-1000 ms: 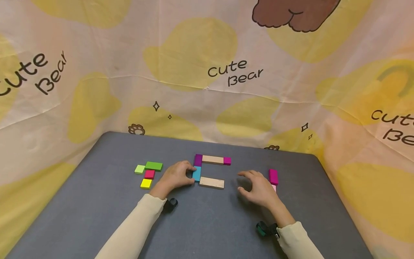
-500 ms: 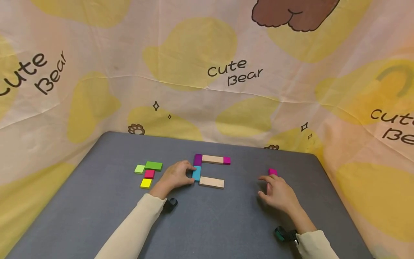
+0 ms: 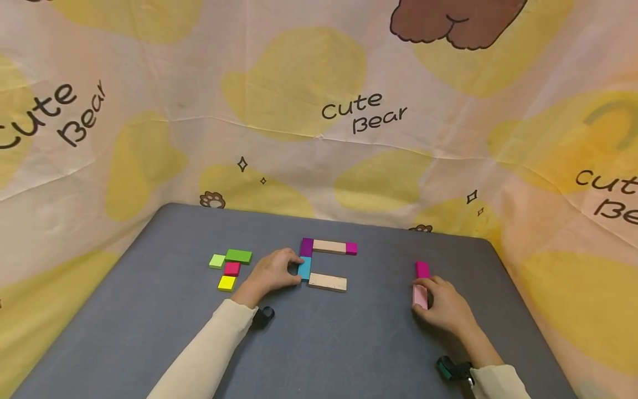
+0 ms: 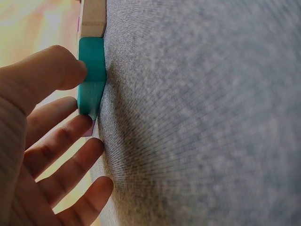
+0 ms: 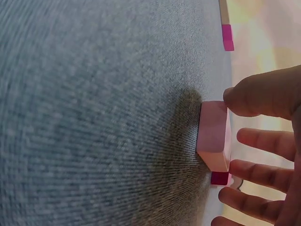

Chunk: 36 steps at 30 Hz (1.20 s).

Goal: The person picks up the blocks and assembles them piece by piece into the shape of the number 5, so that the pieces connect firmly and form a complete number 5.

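A blue block [image 3: 304,268] lies on the table, and my left hand [image 3: 273,272] pinches it by its ends between thumb and fingers. In the left wrist view it appears as a teal block [image 4: 91,75] under the thumb. A purple block [image 3: 306,247] touches its far end. At the right, my right hand [image 3: 447,307] pinches a light pink block [image 3: 420,297] that lies on the table; the thumb is at its near end and fingertips at its far end. The same pink block [image 5: 214,127] shows in the right wrist view. Behind it lies a magenta block [image 3: 422,270].
Two plain wooden blocks, a far one [image 3: 329,246] and a near one [image 3: 327,282], extend right from the purple and blue blocks. A small magenta block [image 3: 351,249] ends the far one. Several green, red and yellow blocks [image 3: 226,284] lie left. Printed cloth [image 3: 279,149] surrounds the grey table [image 3: 349,343].
My right hand has moved right and toward me, from beside the wooden blocks to the light pink block, which its thumb and fingers now pinch. My left hand has stayed at the blue block.
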Available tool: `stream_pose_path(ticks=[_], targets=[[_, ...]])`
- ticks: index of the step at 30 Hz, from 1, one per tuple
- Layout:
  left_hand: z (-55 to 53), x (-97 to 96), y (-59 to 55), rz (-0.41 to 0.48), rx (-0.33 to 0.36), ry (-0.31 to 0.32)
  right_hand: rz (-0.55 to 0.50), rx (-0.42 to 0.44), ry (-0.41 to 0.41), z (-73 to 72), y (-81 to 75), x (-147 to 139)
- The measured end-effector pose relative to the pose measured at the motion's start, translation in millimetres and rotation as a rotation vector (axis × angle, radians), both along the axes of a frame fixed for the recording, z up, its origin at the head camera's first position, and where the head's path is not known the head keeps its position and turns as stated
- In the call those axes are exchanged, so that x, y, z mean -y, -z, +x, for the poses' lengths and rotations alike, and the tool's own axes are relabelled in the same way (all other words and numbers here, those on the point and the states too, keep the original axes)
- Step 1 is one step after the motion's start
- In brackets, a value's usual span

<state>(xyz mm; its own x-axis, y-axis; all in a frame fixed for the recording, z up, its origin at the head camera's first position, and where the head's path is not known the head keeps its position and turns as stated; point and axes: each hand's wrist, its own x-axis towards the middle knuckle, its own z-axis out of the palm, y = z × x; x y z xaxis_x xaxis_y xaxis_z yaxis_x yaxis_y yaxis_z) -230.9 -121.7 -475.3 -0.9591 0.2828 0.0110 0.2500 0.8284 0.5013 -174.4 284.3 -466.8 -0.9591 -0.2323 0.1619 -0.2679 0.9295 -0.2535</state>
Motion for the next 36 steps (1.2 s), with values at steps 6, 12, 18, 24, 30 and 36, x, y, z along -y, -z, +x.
stream_pose_path(ticks=[6, 12, 18, 24, 30, 36], targets=[[-0.2, 0.3, 1.9, 0.004, 0.003, 0.002, 0.016, 0.008, -0.005, -2.1, 2.7, -2.9], [-0.1, 0.3, 2.1, 0.003, 0.006, 0.009, 0.030, 0.025, -0.017, -1.3, 2.3, -3.2], [0.0, -0.3, 1.0, -0.003, 0.010, 0.004, 0.029, 0.036, -0.034, -1.1, 0.8, -2.6], [-0.4, 0.0, 1.8, -0.008, 0.001, 0.003, 0.020, 0.031, -0.038, -2.0, 0.7, -0.8], [-1.2, 0.4, 3.2, 0.001, -0.008, 0.010, -0.002, 0.017, -0.046, -2.4, 0.7, 8.4], [-1.7, 0.5, 2.9, -0.003, -0.007, 0.004, -0.069, -0.019, -0.100, -5.8, 1.2, 25.3]])
